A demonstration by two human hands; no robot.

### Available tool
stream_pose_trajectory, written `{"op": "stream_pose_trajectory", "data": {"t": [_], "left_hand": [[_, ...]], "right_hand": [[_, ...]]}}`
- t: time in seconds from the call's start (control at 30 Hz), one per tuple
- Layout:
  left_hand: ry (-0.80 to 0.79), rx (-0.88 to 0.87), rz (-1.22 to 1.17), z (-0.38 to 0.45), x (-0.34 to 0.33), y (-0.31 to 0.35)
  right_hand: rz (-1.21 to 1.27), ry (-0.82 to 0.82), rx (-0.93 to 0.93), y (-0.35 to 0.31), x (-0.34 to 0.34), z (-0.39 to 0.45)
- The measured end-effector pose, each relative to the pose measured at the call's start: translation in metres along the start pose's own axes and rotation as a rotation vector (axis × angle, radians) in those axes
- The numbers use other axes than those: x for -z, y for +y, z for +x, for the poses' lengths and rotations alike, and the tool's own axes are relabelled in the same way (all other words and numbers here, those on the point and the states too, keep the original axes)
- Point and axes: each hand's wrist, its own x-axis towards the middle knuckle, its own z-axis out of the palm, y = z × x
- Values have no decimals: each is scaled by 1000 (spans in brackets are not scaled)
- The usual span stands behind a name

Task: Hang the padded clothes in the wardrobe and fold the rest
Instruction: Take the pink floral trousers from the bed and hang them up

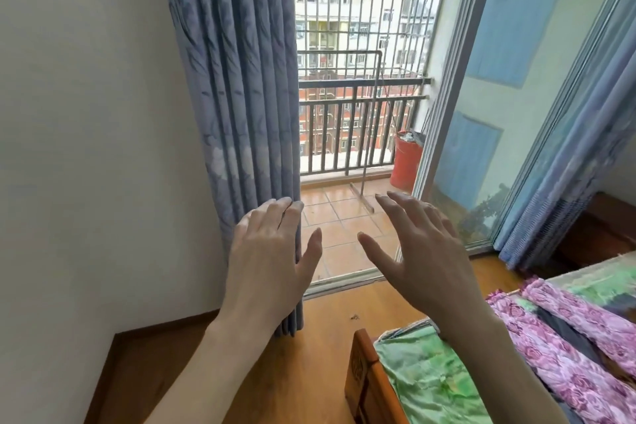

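Note:
My left hand [272,248] is raised in front of me with straight fingers and holds nothing; it overlaps the edge of the blue curtain [237,79]. My right hand [423,248] is raised beside it, fingers spread, also empty. Pink flowered cloth [564,354] and green cloth [426,375] lie on the bed at the lower right, below my right forearm. No wardrobe or hanger is in view.
An open sliding glass door [499,96] leads to a tiled balcony with a dark railing [358,103], a metal drying rack [371,134] and a red bucket [406,162]. The bed's wooden footboard [364,372] stands at the lower right. A white wall [86,148] is on the left.

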Motion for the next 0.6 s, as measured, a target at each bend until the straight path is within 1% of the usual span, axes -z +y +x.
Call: {"op": "stream_pose_trajectory", "data": {"t": [0.27, 0.43, 0.6], "left_hand": [[-1, -29, -42, 84, -69, -17], [-56, -51, -25, 150, -122, -27], [-67, -62, -37, 217, -168, -27]], "right_hand": [[-15, -2, -36, 46, -54, 77], [-29, -5, -66, 78, -86, 139], [-5, 6, -95, 116, -111, 202]]}}
